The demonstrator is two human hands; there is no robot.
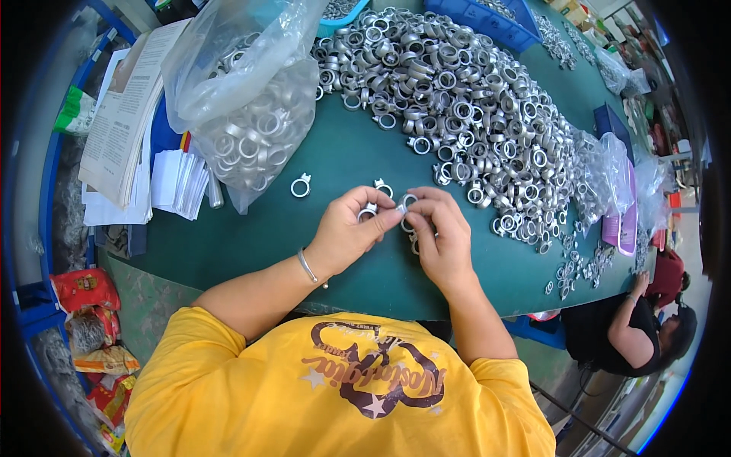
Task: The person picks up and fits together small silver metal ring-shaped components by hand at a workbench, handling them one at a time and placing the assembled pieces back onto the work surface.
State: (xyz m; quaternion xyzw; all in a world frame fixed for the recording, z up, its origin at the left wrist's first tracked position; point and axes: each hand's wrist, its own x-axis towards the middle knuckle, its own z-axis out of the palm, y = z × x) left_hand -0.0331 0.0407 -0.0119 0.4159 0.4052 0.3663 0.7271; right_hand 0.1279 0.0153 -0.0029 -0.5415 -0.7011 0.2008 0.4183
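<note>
Silver metal ring [404,202] held above a broad, dark-green worktop [244,244], near a large heap of matching silver rings [480,99]; the right hand [447,240] and left hand [343,232] both pinch it, each grip nearly closed.

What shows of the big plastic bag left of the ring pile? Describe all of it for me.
The plastic bag is large, whitish and see-through, its film crumpled. Silver-grey metal rings bulge its nearer part; the farther part is slack and creased. It rests on the green table, one corner pointing toward the near side, between papers and the ring pile. Neither the left hand nor the right hand touches it.
</note>
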